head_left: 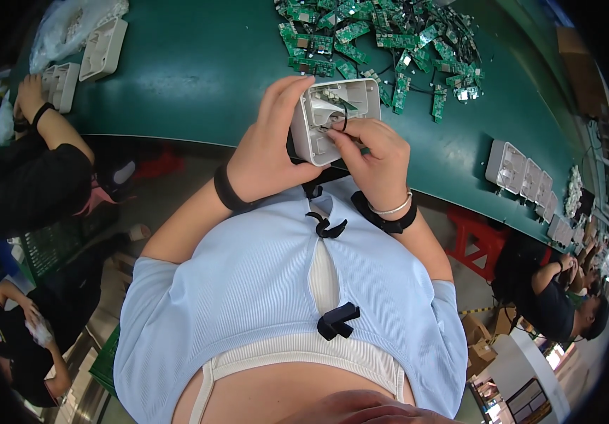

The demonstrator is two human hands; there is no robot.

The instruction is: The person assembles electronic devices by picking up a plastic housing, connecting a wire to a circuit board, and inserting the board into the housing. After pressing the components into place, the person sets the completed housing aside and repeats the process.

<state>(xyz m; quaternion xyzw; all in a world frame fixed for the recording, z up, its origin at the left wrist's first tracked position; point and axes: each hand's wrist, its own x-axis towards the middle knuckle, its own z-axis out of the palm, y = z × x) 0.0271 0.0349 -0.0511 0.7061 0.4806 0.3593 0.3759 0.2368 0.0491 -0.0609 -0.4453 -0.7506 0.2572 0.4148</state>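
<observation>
Left hand (265,150) grips a pale housing (305,134) over the counter's (184,78) near edge, presumably open-side-up for access; right hand (380,157) seemingly pinches its black wire (346,115).

A red stool (465,225) and cardboard boxes (481,357) stand rightward.

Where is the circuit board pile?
The circuit board pile lies at the head view's top, right of centre, on the green table, beyond the held white housing.
</observation>
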